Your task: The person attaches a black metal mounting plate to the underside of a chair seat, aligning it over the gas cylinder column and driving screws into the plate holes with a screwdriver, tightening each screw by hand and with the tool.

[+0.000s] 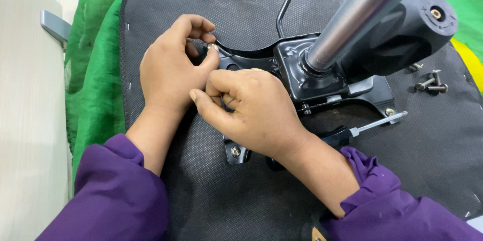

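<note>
lying nearest, a screwdriver (370, 125) rests on the black chair seat underside (211, 196), its handle half hidden behind the right hand (249, 113). that hand's grip is curled tight by the black metal bracket (297, 70); what it holds cannot be told. the left hand (173, 67) pinches a small screw (210, 46) at the bracket's corner. beyond rise a steel column (362, 12) and loose bolts (430, 84).

One head cam only, worn by person, looks steeply down & close at both hands over black fabric chair-seat underside (211, 190); no 2nd view to overlap.
</note>
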